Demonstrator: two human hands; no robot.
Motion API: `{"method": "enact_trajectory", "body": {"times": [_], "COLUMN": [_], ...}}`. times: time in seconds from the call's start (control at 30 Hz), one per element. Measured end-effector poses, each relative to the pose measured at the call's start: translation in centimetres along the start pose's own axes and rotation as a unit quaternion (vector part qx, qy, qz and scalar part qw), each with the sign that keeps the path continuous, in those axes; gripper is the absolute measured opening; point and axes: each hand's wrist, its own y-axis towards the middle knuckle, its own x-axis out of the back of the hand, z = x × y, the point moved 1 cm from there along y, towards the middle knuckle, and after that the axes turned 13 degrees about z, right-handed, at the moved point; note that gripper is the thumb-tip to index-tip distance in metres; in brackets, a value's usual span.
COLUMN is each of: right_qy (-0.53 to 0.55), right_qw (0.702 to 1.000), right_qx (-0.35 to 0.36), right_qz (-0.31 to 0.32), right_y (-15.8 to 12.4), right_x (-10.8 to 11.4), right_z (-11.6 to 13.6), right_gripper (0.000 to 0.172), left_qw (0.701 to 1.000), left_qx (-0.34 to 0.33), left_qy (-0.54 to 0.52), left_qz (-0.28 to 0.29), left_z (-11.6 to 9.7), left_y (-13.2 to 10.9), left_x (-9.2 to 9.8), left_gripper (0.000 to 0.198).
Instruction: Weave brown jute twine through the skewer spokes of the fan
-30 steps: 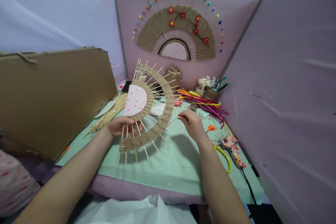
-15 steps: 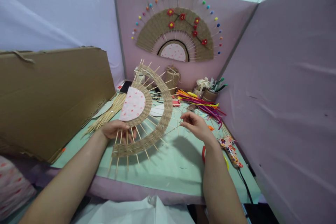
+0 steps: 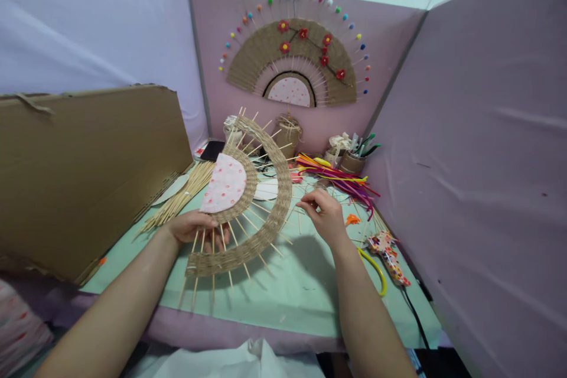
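Note:
A half-round woven fan [image 3: 270, 212] of jute cord on wooden skewers, with a pink dotted centre [image 3: 225, 184], stands tilted above the green table [image 3: 287, 283]. My left hand [image 3: 195, 227] grips it from behind at its lower left, fingers showing between the skewers. My right hand [image 3: 323, 212] is just right of the woven band, its fingers pinched on a thin strand of jute cord near the skewer tips.
A finished fan [image 3: 295, 59] with red flowers and coloured beads hangs on the back wall. A big cardboard sheet [image 3: 88, 165] leans at left, loose skewers [image 3: 181, 195] beside it. Coloured strips [image 3: 341, 177], a pen cup [image 3: 354, 156], a jute spool [image 3: 286, 133] and a glue gun [image 3: 390, 251] lie right.
The fan has tilted a little leftward in my left hand. My right hand opened out to the right, then came back toward the band and pinched shut again.

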Motion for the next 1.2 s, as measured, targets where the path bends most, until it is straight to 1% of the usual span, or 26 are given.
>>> {"method": "enact_trajectory", "body": {"times": [0.13, 0.2, 0.27, 0.4, 0.6, 0.8, 1.03, 1.2], "right_qy": [-0.023, -0.024, -0.017, -0.003, -0.01, -0.04, -0.056, -0.082], "right_qw": [0.998, 0.996, 0.996, 0.997, 0.997, 0.996, 0.998, 0.997], "right_qx": [-0.022, -0.032, -0.039, -0.03, -0.025, -0.016, 0.0, -0.006], "right_qz": [-0.058, -0.073, -0.076, -0.073, -0.068, -0.075, -0.039, -0.005], "right_y": [-0.1, -0.1, -0.1, 0.1, 0.1, -0.1, -0.1, 0.0], "right_x": [0.0, 0.1, 0.1, 0.2, 0.4, 0.5, 0.2, -0.2], "right_z": [0.2, 0.3, 0.5, 0.8, 0.8, 0.7, 0.2, -0.1], "right_gripper": [0.022, 0.024, 0.022, 0.017, 0.015, 0.015, 0.014, 0.017], "left_qw": [1.0, 1.0, 0.999, 0.998, 0.998, 0.997, 0.996, 0.996], "left_qx": [-0.01, -0.008, -0.01, -0.021, -0.013, -0.001, -0.003, 0.029], "left_qy": [0.004, 0.005, 0.011, 0.023, 0.033, 0.044, 0.044, 0.053], "left_qz": [-0.013, -0.027, -0.042, -0.061, -0.052, -0.059, -0.074, -0.06], "left_z": [-0.2, -0.3, -0.5, -0.6, -0.3, -0.8, -0.9, -1.0], "left_y": [-0.1, -0.3, -0.5, -0.8, -0.8, -0.8, -0.7, -0.6], "left_x": [-0.3, -0.5, -0.7, -0.8, -0.7, -1.0, -1.0, -1.2], "left_gripper": [0.029, 0.03, 0.029, 0.03, 0.03, 0.028, 0.027, 0.026]}}
